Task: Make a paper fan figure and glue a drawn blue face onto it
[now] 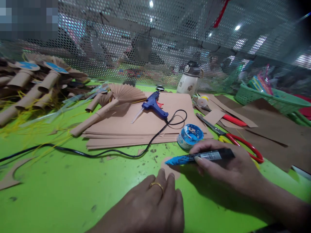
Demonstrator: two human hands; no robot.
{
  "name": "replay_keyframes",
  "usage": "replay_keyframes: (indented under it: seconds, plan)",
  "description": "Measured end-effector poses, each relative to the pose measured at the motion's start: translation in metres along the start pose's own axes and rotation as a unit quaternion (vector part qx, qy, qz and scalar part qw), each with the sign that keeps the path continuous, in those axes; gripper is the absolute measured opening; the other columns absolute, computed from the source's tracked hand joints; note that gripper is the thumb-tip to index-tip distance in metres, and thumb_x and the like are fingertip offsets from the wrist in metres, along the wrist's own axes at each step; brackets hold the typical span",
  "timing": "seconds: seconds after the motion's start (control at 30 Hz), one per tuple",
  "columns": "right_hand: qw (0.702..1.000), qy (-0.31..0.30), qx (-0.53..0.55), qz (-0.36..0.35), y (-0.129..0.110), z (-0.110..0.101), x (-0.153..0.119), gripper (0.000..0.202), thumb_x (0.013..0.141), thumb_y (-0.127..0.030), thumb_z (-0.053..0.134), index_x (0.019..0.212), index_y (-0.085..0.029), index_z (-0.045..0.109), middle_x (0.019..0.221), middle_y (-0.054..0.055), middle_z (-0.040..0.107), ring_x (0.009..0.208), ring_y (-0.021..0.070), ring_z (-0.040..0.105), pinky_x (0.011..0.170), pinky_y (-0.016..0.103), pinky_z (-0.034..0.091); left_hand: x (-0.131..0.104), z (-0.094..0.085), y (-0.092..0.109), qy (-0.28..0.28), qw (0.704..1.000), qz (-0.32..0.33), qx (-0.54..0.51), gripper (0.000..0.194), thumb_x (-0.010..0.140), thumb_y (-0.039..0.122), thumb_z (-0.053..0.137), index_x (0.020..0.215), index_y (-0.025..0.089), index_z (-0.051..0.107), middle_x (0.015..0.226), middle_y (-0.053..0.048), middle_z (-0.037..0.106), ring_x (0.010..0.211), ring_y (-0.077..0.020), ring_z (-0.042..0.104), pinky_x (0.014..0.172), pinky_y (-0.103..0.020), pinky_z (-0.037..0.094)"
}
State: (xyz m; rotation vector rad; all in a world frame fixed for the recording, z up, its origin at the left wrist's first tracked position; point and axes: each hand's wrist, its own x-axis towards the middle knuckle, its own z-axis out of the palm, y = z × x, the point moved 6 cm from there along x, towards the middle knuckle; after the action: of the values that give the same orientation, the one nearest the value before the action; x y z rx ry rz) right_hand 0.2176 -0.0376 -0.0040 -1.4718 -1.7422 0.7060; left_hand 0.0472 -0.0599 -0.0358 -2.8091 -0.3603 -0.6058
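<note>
My right hand (pixel 228 168) grips a black marker (pixel 211 156) whose front end is coated in blue paint. The marker's blue tip meets a small brown paper disc (pixel 173 171) on the green table. My left hand (pixel 155 204), with a gold ring on one finger, lies with fingers stretched out and their tips on the disc's near edge, partly covering it. Just beyond the marker stands an open jar of blue paint (pixel 190 136), its rim smeared. Right of the jar lie scissors with red handles (pixel 243 144), partly behind my right hand.
A blue glue gun (pixel 154 105) rests on stacked brown paper sheets (pixel 109 137), its black cord (pixel 97 154) crossing the table. Brown paper tubes with pleated fans (pixel 97 116) pile up left. A white bottle (pixel 188 81) and green basket (pixel 274 95) stand behind, before a perforated metal screen (pixel 109 48).
</note>
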Motion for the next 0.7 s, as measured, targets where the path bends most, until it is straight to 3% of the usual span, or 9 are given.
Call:
replay_keyframes:
  seconds: [0.7]
  plan:
    - [1.000, -0.019, 0.010, -0.011, -0.0001, 0.0017, -0.0011, 0.008, 0.083, -0.022, 0.061, 0.089, -0.019, 0.065, 0.065, -0.001, 0.061, 0.054, 0.0107, 0.055, 0.051, 0.020, 0.045, 0.0005, -0.0022, 0.0010, 0.027, 1.000, -0.006, 0.010, 0.020, 0.087, 0.018, 0.044, 0.095, 0.015, 0.063, 0.106, -0.010, 0.069, 0.100, -0.0262, 0.063, 0.081, -0.036, 0.054]
